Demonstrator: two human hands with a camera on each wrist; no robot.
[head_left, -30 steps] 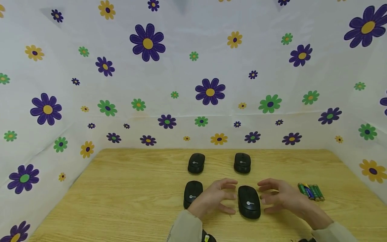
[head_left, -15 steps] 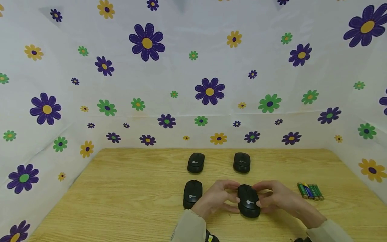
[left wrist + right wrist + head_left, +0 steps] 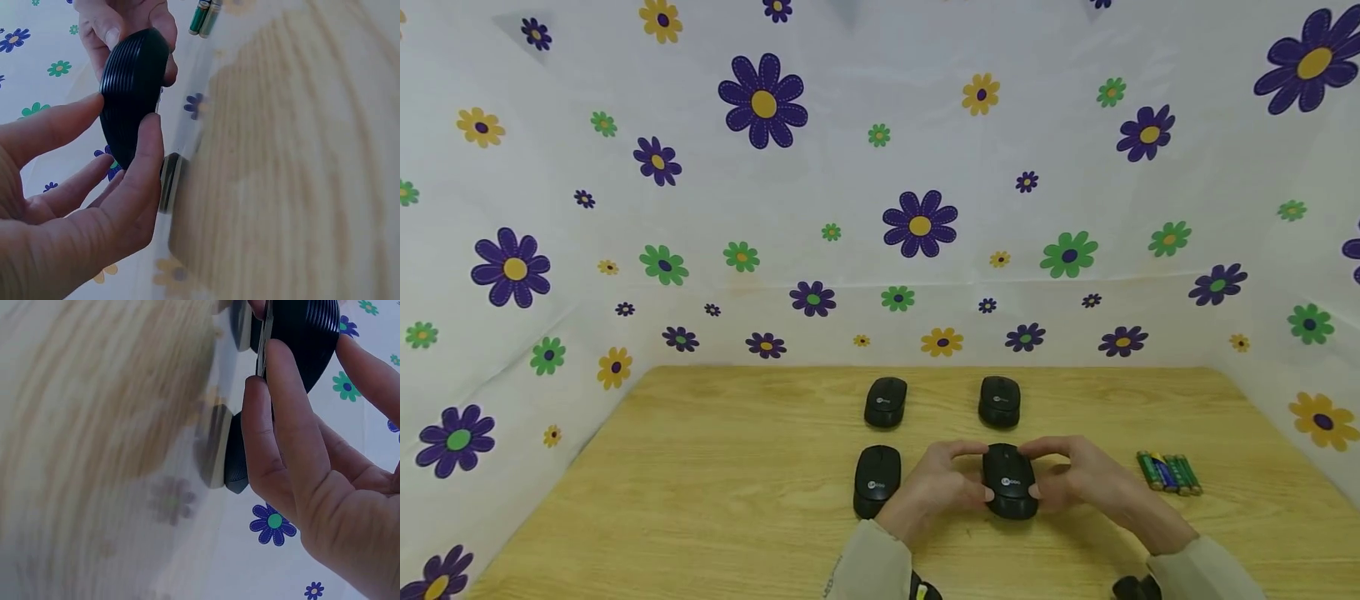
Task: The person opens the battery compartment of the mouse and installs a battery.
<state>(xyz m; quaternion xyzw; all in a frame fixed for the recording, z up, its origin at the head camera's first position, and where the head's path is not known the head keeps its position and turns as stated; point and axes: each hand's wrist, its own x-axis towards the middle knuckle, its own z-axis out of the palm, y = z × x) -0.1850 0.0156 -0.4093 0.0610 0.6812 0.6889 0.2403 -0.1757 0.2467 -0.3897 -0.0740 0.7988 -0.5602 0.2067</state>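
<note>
A black computer mouse [image 3: 1009, 477] is held up between both hands at the right front of the table, its logo facing up. My left hand [image 3: 934, 485] pinches its left side with thumb and fingers. On the opposite side, my right hand [image 3: 1086, 477] pinches the right edge the same way. In the left wrist view the mouse [image 3: 132, 84] shows its ribbed side, and the table surface lies apart from it. From the right wrist, its flat underside edge and ribbed flank are seen between the fingers [image 3: 275, 419].
Another black mouse [image 3: 877, 479] sits just left of my left forearm. Two more, a back-left mouse [image 3: 886, 402] and a back-right mouse [image 3: 999, 402], stand farther back. Several green and blue batteries [image 3: 1170, 472] lie side by side at the right on the wooden table [image 3: 700, 467]. A flower-printed sheet [image 3: 850, 183] surrounds it.
Both hands, earlier apart on either side of the mouse, have closed in and taken hold of it. The mouse has come up slightly, shifted away from me and straightened a little.
</note>
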